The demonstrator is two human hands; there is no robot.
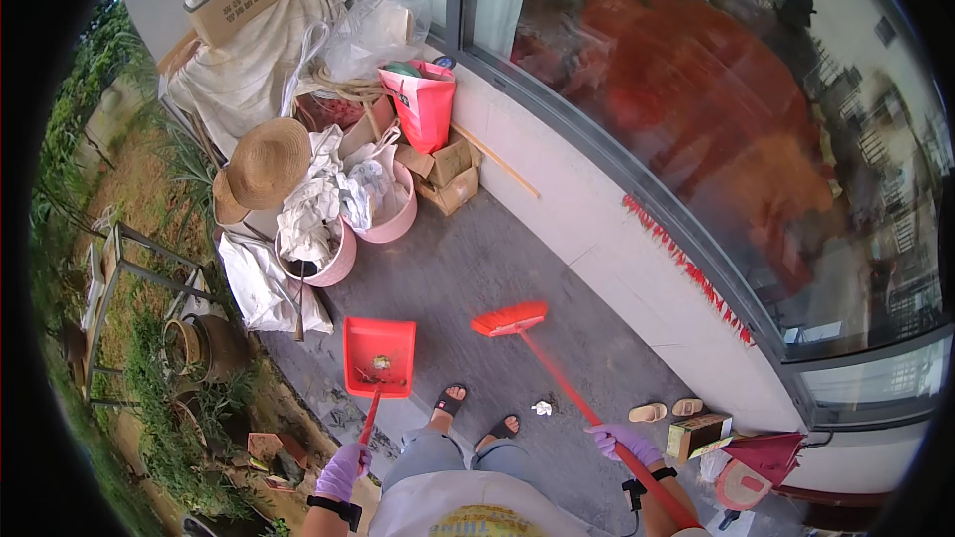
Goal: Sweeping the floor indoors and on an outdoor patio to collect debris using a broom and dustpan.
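Note:
My left hand (345, 468), in a purple glove, grips the handle of a red long-handled dustpan (401, 347). Some dark debris and a pale crumpled scrap (381, 362) lie in its pan. My right hand (625, 444), gloved alike, is closed around the red pole of a broom (510, 319). The broom's head is slightly blurred, out over the dark floor (448, 268) ahead of my feet; whether its bristles touch the floor I cannot tell. A crumpled white paper (542, 408) with dark dirt beside it lies on the floor, between my sandalled foot and the broom pole.
Pink baskets (337, 263) of crumpled cloth or paper, a straw hat (268, 162), cardboard boxes (448, 183) and a red bag (424, 108) crowd the far end. Tan slippers (647, 412) and a small box (697, 436) sit rightward by the wall. Planted ground borders the left.

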